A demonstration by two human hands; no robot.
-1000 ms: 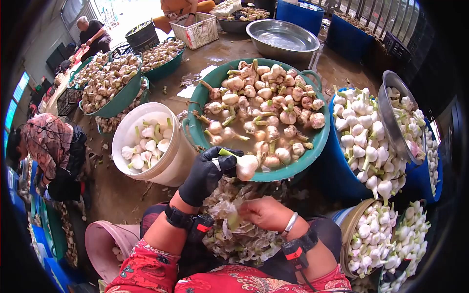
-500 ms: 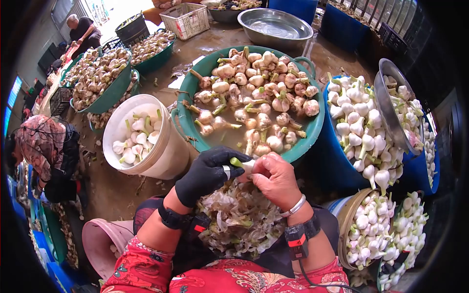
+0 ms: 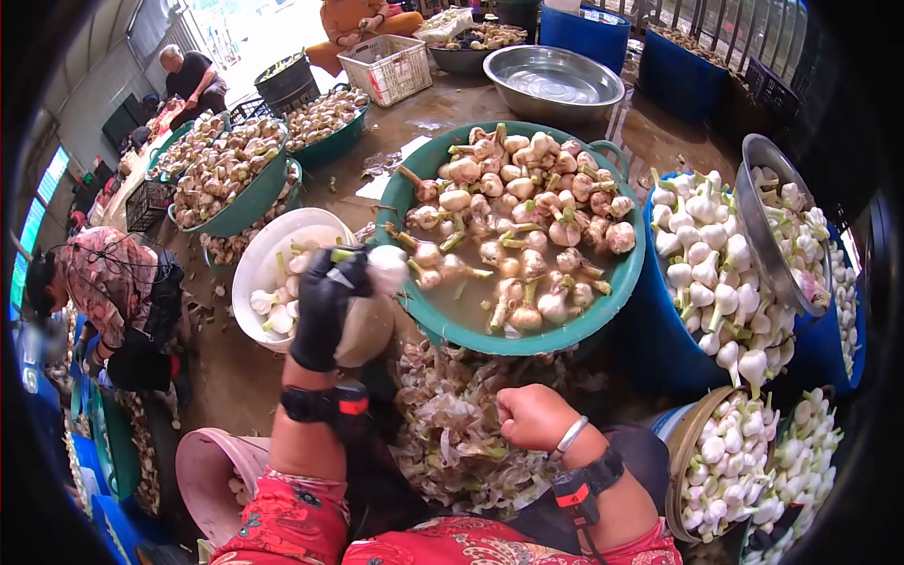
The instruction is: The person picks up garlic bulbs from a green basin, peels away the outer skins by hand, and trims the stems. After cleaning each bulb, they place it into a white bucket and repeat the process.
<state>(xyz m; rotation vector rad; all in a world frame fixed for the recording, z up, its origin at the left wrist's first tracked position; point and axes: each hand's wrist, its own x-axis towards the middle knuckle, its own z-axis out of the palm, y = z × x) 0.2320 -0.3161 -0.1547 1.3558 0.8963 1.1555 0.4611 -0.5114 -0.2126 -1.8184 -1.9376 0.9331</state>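
My left hand [image 3: 330,306], in a black glove, grips a white garlic bulb [image 3: 387,269] beside the rim of a white bucket [image 3: 367,330] that holds other peeled bulbs. My bare right hand [image 3: 537,418], with a bracelet at the wrist, is curled closed over the pile of papery skins [image 3: 443,414] at my lap; nothing shows in it. In front stands a green tub [image 3: 527,345] with unpeeled garlic in murky water.
A blue tub [image 3: 650,311] of white garlic and a tan bucket [image 3: 680,452] stand on the right. Behind are a metal basin [image 3: 556,105] and a white crate [image 3: 384,71]. A pink bucket [image 3: 212,471] lies lower left. Other people work at the left and back.
My left hand has moved left to the white bucket with the bulb. My right hand has let go of the bulb and dropped lower. The view has shifted slightly.
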